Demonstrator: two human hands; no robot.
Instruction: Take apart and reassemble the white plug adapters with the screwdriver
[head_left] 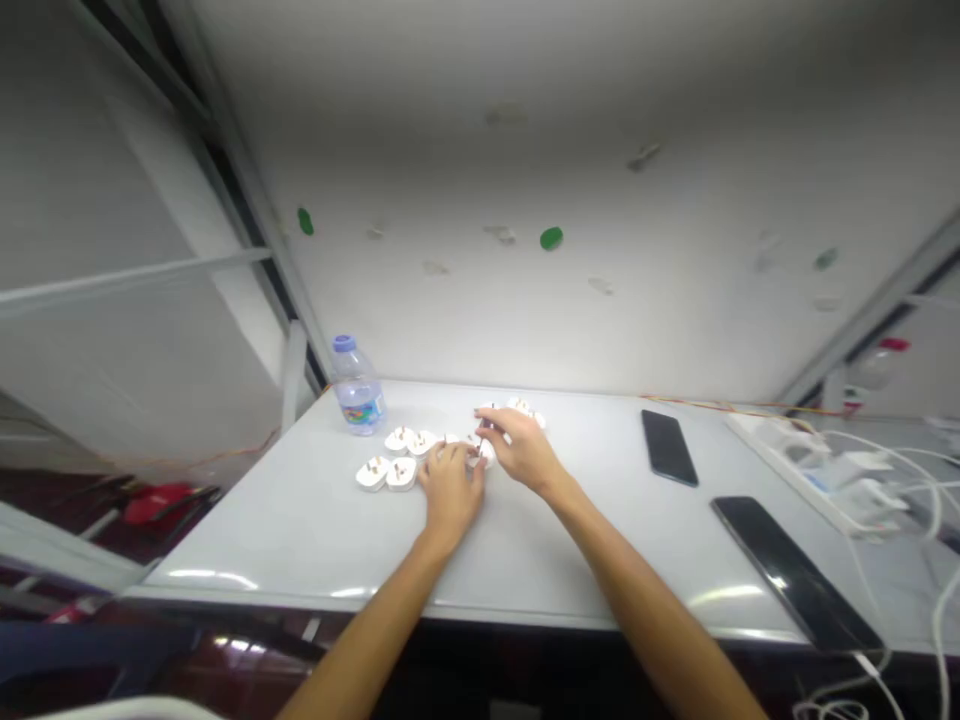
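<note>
The left hand [450,492] is curling closed over a white plug [486,453] near the desk's [247,540] far edge, steadying it, while the right hand [523,450] is pinching a thin metal pin [480,438] against it.

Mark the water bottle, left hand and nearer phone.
Water bottle [360,405], head view, on the label.
Left hand [450,492], head view, on the back of the hand.
Nearer phone [795,572], head view, on the dark glass face.
</note>
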